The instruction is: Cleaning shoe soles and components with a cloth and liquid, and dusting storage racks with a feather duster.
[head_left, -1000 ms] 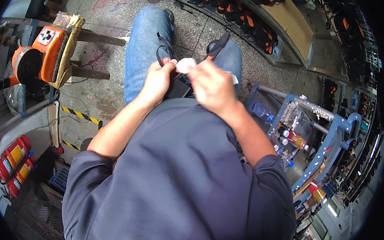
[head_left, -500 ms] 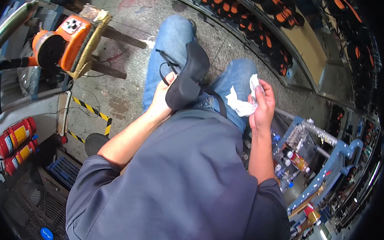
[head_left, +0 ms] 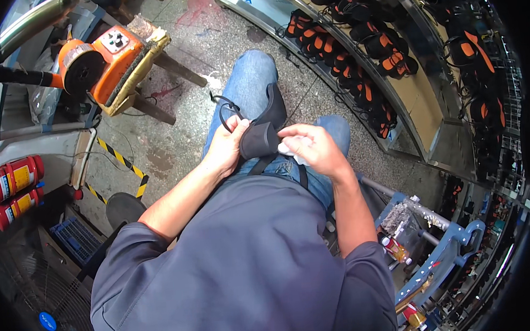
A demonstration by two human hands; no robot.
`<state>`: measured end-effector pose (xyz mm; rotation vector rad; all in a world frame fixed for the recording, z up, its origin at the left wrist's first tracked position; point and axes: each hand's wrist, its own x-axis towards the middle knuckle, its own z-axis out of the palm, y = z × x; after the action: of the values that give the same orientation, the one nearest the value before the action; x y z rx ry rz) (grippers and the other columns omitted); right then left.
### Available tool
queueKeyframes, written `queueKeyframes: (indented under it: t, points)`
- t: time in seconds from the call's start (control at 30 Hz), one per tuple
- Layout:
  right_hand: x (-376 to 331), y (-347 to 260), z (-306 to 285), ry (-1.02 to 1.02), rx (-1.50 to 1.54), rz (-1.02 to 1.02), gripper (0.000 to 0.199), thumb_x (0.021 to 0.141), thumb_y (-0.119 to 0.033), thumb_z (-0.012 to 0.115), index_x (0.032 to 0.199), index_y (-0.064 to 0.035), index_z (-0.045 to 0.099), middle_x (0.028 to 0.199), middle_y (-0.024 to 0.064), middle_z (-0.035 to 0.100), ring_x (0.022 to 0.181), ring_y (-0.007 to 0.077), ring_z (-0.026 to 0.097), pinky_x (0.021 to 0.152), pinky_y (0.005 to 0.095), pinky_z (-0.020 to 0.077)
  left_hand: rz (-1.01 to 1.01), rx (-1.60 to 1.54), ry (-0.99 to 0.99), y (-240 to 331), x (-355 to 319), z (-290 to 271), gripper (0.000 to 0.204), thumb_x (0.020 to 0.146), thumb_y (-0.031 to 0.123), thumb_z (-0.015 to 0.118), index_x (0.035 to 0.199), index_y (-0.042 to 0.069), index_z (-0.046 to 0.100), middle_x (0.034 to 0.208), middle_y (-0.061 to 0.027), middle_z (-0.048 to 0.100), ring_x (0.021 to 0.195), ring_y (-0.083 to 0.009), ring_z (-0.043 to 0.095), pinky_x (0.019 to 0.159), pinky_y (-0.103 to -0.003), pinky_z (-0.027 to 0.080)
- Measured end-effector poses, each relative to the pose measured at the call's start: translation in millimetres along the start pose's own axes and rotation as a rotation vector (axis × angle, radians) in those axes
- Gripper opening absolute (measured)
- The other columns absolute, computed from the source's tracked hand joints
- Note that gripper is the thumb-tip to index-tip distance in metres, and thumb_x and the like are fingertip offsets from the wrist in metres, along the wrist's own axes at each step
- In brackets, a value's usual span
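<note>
Over my lap, my left hand (head_left: 226, 148) grips a black shoe (head_left: 260, 141) by its side, fingers closed around its near left edge. The shoe has a curved, smooth dark surface, and a thin black lace (head_left: 230, 110) loops out beside my left fingers. My right hand (head_left: 314, 148) is closed on a crumpled white cloth (head_left: 294, 154), mostly hidden under the fingers. Its fingertips and the cloth are at the right edge of the shoe. The far end of the shoe lies against my jeans-covered left knee.
Racks of black-and-orange shoes (head_left: 357, 78) curve along the right. An orange machine (head_left: 115, 68) stands on a wooden stool at the upper left. Red fire extinguishers (head_left: 16, 179) and a fan (head_left: 42, 294) are at the left. A blue metal frame (head_left: 440, 255) with bottles stands near my right elbow.
My right hand has moved left and inward with the white cloth, from apart to against the shoe. The shoe, still in my left hand, is tilted differently.
</note>
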<state>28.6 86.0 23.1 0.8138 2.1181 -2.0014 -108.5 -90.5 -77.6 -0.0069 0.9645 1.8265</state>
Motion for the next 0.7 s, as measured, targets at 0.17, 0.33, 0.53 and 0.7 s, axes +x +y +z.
queueKeyframes:
  t: [0.17,0.33,0.53,0.7]
  points:
    - [14.3,-17.7,27.6,-0.037,-0.496,0.081,0.04,0.077,-0.019,0.082,0.108,0.0032,0.068,0.096,0.0129,0.072,0.073,0.0174,0.064,0.067,0.0276,0.0512,0.027,0.124,0.069,1.5,1.7,-6.4,0.013,0.102,0.012,0.057,0.09,0.011,0.053,0.093,-0.0036,0.065,0.082,-0.0085,0.062,0.075,-0.022,0.051]
    - [17.1,-9.9,34.8,0.003,-0.539,-0.135,0.05,0.071,-0.031,0.088,0.102,0.0033,0.067,0.088,0.0174,0.072,0.07,0.0273,0.069,0.066,0.0344,0.0539,-0.048,-0.12,0.093,16.2,4.3,-1.6,0.009,0.103,0.012,0.056,0.094,0.009,0.055,0.102,-0.0087,0.068,0.089,-0.0107,0.064,0.08,-0.024,0.053]
    - [31.7,-15.2,48.4,0.183,-0.657,-0.609,0.055,0.07,-0.022,0.088,0.115,0.0024,0.065,0.087,0.015,0.071,0.067,0.0222,0.064,0.061,0.0319,0.0504,-0.191,-0.237,0.073,57.1,2.1,20.4,0.013,0.104,0.018,0.052,0.102,0.007,0.058,0.106,-0.0131,0.071,0.088,-0.0144,0.066,0.079,-0.026,0.054]
    - [34.3,-61.6,59.2,0.262,-0.469,-0.311,0.056,0.076,-0.023,0.085,0.122,0.0015,0.064,0.089,0.0133,0.071,0.066,0.0209,0.065,0.06,0.0332,0.0515,0.222,-0.03,0.013,116.6,42.2,2.9,0.026,0.104,0.02,0.045,0.116,0.002,0.06,0.11,-0.0166,0.072,0.093,-0.0198,0.07,0.081,-0.028,0.053]
